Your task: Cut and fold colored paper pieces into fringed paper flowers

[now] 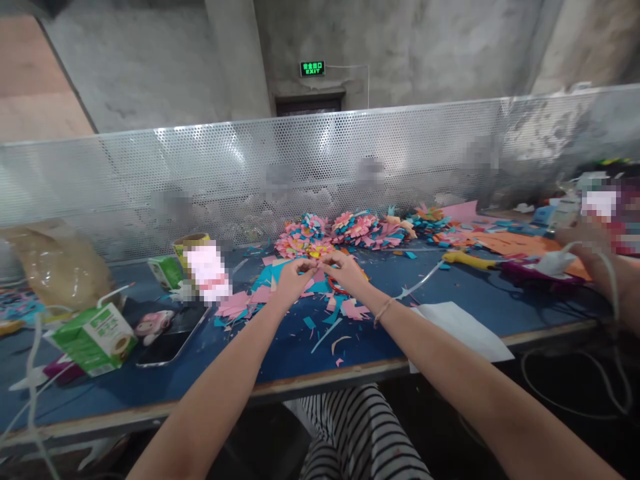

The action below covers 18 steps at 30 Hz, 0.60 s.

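Observation:
My left hand [295, 279] and my right hand [347, 272] meet over the middle of the table, fingertips pinched together. Whatever they hold between them is too small to make out. Under and around the hands lie pink paper pieces [235, 304] and blue paper pieces [260, 293]. Just beyond the fingers is a heap of layered paper flowers [355, 230] in pink, blue and yellow. Part of a red-orange ring-shaped thing [337, 287] shows beneath my right hand, mostly hidden.
A glue gun [525, 268] with a yellow nozzle end lies right, near a white sheet [453, 330]. Another person's arm [593, 260] reaches in there. Left are a phone [170, 350], a green drink carton [95, 340] and cables. A perforated metal screen [240, 180] stands behind.

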### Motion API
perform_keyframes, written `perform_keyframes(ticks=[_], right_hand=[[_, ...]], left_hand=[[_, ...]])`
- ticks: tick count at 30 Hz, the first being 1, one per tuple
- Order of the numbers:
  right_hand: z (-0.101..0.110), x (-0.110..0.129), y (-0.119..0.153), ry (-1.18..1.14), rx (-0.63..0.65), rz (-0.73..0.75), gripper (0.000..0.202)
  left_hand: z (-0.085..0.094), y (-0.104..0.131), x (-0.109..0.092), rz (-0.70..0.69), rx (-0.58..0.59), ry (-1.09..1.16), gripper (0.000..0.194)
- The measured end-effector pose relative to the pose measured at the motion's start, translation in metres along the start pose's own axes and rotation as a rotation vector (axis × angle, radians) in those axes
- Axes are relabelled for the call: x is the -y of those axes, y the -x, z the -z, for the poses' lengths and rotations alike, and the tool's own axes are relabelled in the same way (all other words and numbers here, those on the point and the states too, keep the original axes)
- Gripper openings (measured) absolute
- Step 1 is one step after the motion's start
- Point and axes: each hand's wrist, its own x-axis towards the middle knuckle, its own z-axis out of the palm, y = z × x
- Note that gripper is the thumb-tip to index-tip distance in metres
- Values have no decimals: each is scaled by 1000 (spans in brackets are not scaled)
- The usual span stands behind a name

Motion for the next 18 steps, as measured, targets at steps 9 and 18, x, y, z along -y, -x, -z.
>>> perform_keyframes(ticks=[9,18], right_hand=[[0,-2,0,-22,-2,-53,19],[2,0,1,-61,-15,-97,17]], left_hand=[[0,0,2,85,71,57,16],[4,0,1,66,107,46,21]])
